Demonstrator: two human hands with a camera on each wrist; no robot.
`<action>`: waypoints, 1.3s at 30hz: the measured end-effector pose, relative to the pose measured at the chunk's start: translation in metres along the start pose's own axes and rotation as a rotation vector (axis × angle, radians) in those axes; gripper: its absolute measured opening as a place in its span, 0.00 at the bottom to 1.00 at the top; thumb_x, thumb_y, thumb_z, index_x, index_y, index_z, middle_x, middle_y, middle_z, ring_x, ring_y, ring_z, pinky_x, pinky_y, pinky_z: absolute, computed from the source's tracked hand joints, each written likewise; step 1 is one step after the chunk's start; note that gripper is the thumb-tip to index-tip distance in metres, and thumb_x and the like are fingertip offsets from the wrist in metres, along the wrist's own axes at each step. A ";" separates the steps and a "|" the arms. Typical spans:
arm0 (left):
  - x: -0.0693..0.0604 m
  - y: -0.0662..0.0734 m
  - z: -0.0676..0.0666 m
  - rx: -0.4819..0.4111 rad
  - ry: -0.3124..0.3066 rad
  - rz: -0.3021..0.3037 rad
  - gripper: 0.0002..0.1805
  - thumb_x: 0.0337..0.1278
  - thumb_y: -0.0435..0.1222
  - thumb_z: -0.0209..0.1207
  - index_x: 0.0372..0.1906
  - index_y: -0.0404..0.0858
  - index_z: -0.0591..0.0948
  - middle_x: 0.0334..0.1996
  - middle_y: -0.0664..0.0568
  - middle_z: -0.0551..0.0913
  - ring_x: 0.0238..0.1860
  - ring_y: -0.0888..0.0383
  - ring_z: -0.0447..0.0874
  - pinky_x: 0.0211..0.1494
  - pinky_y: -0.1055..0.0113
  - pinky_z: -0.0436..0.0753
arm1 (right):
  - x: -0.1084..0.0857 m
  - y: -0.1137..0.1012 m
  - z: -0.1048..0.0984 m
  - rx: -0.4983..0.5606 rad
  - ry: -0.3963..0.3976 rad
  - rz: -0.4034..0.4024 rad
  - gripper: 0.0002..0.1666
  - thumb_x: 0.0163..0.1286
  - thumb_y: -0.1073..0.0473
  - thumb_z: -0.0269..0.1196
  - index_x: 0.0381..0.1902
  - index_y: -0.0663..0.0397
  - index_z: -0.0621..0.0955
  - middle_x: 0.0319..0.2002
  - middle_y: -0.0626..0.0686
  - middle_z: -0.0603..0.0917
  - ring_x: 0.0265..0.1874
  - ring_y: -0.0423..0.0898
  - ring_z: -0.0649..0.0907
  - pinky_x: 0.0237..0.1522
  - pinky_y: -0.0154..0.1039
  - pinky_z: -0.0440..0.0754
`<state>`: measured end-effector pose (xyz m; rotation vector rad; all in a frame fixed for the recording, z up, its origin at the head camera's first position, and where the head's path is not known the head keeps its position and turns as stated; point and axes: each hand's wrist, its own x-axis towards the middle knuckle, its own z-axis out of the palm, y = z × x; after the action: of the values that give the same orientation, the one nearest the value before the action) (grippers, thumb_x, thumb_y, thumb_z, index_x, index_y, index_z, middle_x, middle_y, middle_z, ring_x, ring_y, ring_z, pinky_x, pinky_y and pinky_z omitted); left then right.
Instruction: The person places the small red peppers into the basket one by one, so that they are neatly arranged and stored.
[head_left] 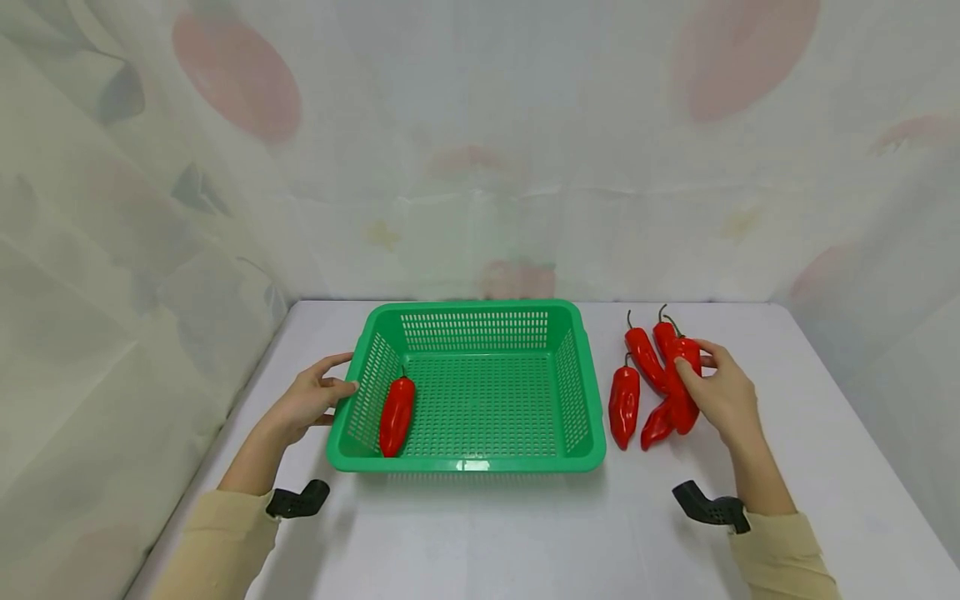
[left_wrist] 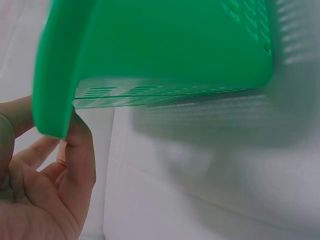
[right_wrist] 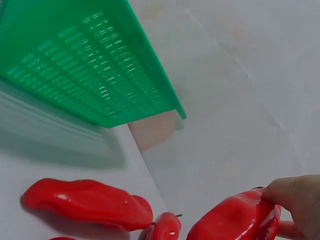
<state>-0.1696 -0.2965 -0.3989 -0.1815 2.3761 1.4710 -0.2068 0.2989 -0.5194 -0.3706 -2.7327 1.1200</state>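
A green plastic basket [head_left: 465, 465] with perforated sides stands on the white table. One red pepper [head_left: 397, 417] lies inside it along the left wall. My left hand [head_left: 309, 398] grips the basket's left rim, and the left wrist view shows thumb and fingers around that rim. To the right of the basket, my right hand [head_left: 723, 392] pinches a red pepper [head_left: 684, 400] between thumb and fingers. Close beside and beneath it lie several more red peppers, among them a shorter pepper [head_left: 624, 407] nearest the basket and a longer pepper [head_left: 645, 358] behind.
The white table [head_left: 480, 542] ends at a curtain [head_left: 480, 208] with a faded print at the back and sides. A black wrist mount [head_left: 300, 500] juts from the left sleeve, another black wrist mount [head_left: 708, 507] from the right.
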 end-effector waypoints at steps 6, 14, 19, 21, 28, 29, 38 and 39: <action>0.000 0.000 0.000 0.008 0.000 -0.003 0.36 0.63 0.38 0.54 0.72 0.46 0.51 0.42 0.40 0.77 0.36 0.52 0.81 0.40 0.54 0.82 | -0.011 -0.044 -0.013 0.039 -0.023 0.006 0.47 0.59 0.29 0.53 0.69 0.46 0.59 0.57 0.65 0.70 0.43 0.59 0.75 0.15 0.46 0.79; 0.000 -0.001 0.000 0.010 0.002 -0.011 0.36 0.63 0.38 0.54 0.72 0.46 0.51 0.41 0.40 0.77 0.36 0.52 0.81 0.39 0.55 0.82 | -0.020 -0.084 -0.021 0.084 -0.030 -0.008 0.44 0.60 0.34 0.57 0.68 0.47 0.61 0.56 0.63 0.71 0.41 0.57 0.77 0.21 0.54 0.81; 0.000 -0.001 0.000 0.008 -0.001 -0.010 0.36 0.63 0.38 0.54 0.72 0.46 0.51 0.41 0.40 0.77 0.36 0.52 0.81 0.40 0.55 0.82 | -0.031 -0.113 -0.030 0.098 -0.046 -0.046 0.43 0.62 0.36 0.56 0.68 0.51 0.61 0.56 0.64 0.71 0.42 0.59 0.76 0.27 0.56 0.81; 0.000 -0.001 0.000 0.008 0.000 -0.007 0.36 0.63 0.38 0.54 0.72 0.46 0.51 0.41 0.40 0.77 0.36 0.52 0.81 0.40 0.55 0.82 | -0.039 -0.133 -0.038 0.108 -0.077 -0.049 0.41 0.64 0.39 0.55 0.68 0.55 0.60 0.56 0.67 0.70 0.45 0.62 0.75 0.33 0.56 0.82; 0.000 0.001 0.000 0.003 -0.005 -0.001 0.36 0.63 0.38 0.54 0.72 0.46 0.51 0.40 0.40 0.77 0.35 0.52 0.81 0.39 0.55 0.83 | -0.050 -0.170 -0.048 0.121 -0.138 -0.054 0.38 0.67 0.44 0.52 0.68 0.56 0.59 0.58 0.66 0.69 0.49 0.62 0.74 0.33 0.51 0.83; 0.000 0.001 0.000 0.002 -0.006 0.000 0.36 0.63 0.37 0.54 0.72 0.46 0.51 0.40 0.40 0.77 0.35 0.52 0.81 0.39 0.55 0.83 | -0.051 -0.172 -0.047 0.126 -0.141 -0.053 0.37 0.67 0.44 0.52 0.68 0.55 0.59 0.58 0.65 0.70 0.49 0.62 0.74 0.34 0.51 0.83; 0.000 0.001 0.000 0.003 -0.004 -0.002 0.36 0.63 0.37 0.54 0.72 0.46 0.51 0.40 0.40 0.77 0.36 0.52 0.81 0.39 0.55 0.83 | -0.047 -0.190 -0.039 0.156 -0.183 -0.090 0.38 0.66 0.44 0.54 0.69 0.50 0.58 0.58 0.64 0.69 0.46 0.59 0.76 0.39 0.50 0.82; 0.000 0.001 0.000 0.004 -0.005 -0.002 0.36 0.63 0.38 0.54 0.72 0.46 0.51 0.41 0.40 0.77 0.36 0.52 0.81 0.39 0.55 0.83 | -0.047 -0.191 -0.038 0.157 -0.190 -0.093 0.38 0.66 0.44 0.54 0.69 0.50 0.58 0.58 0.64 0.69 0.45 0.58 0.76 0.38 0.49 0.82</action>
<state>-0.1697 -0.2963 -0.3977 -0.1787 2.3747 1.4638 -0.1848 0.1788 -0.3602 -0.1195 -2.7607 1.3978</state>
